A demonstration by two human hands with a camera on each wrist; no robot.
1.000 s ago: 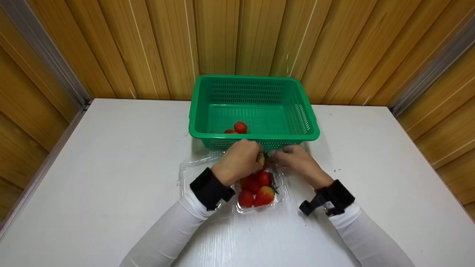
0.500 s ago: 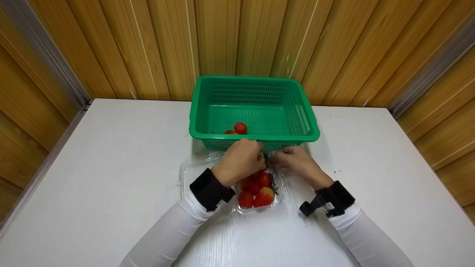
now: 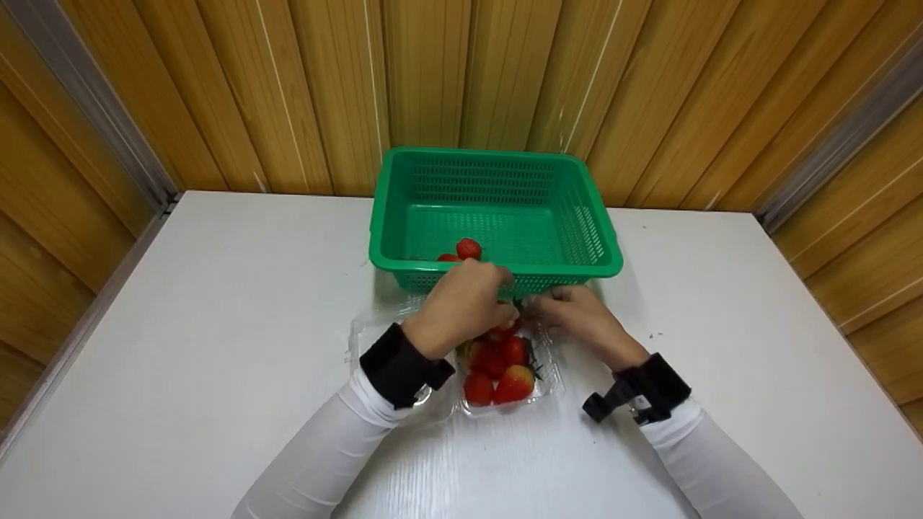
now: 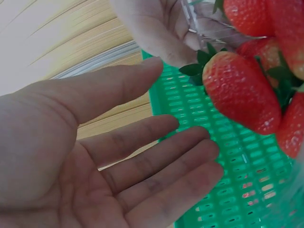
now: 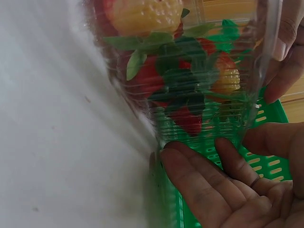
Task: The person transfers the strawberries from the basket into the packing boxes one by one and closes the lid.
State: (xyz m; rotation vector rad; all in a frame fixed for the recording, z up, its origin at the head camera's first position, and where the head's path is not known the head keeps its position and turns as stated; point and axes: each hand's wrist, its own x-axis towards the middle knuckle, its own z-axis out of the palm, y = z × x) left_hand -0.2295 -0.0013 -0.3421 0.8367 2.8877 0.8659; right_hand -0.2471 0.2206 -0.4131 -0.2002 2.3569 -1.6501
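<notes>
A clear plastic clamshell box lies open on the table with several red strawberries in its right half. My left hand is over the far end of that half. In the left wrist view its fingers are extended with nothing between them, beside a strawberry with green leaves. At the box's far right corner is my right hand, holding the edge. The right wrist view shows the fingers against the outside of the plastic and the thumb near the rim.
Just behind the box stands a green plastic basket with a few strawberries near its front wall. The box's lid half lies flat to the left on the white table. Wood-patterned panels rise behind and at both sides.
My left hand has let go of a strawberry at the far end of the box, opened its fingers and shifted slightly up and left. My right hand has stayed at the box corner.
</notes>
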